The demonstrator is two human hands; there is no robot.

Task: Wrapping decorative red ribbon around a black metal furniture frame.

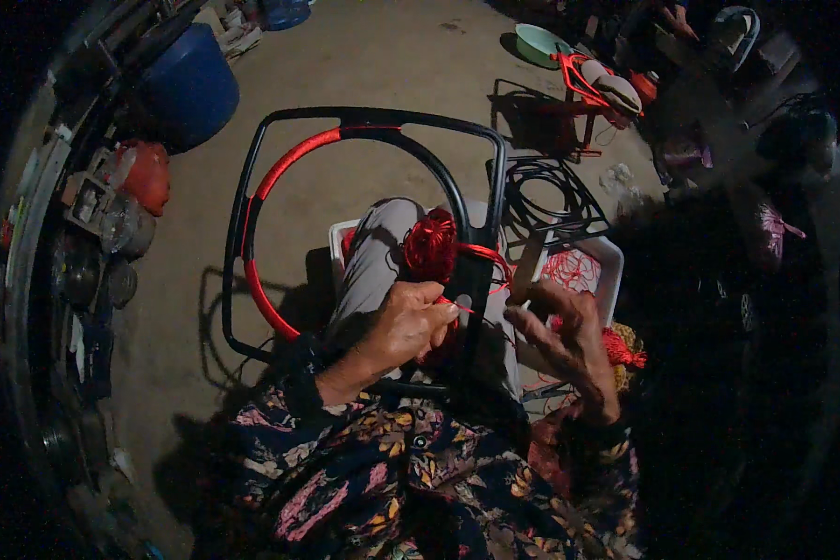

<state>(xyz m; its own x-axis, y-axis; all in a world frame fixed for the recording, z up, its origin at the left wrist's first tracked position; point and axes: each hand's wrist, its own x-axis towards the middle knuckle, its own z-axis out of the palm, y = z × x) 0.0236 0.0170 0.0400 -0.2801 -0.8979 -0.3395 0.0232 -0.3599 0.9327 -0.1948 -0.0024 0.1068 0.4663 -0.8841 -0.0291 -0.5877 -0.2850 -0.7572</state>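
Hands on thin red cord, curved black metal frame.

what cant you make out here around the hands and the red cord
- Right side of the head view: too dark, things past the white tray lost.
- Left hand: fingertips hide its grip on the red cord.
- Black frame: lower bar hidden behind the right hand and lap.

A blue barrel stands at upper left on the concrete floor; a pale green basin sits at the top, a red stool just beside it.
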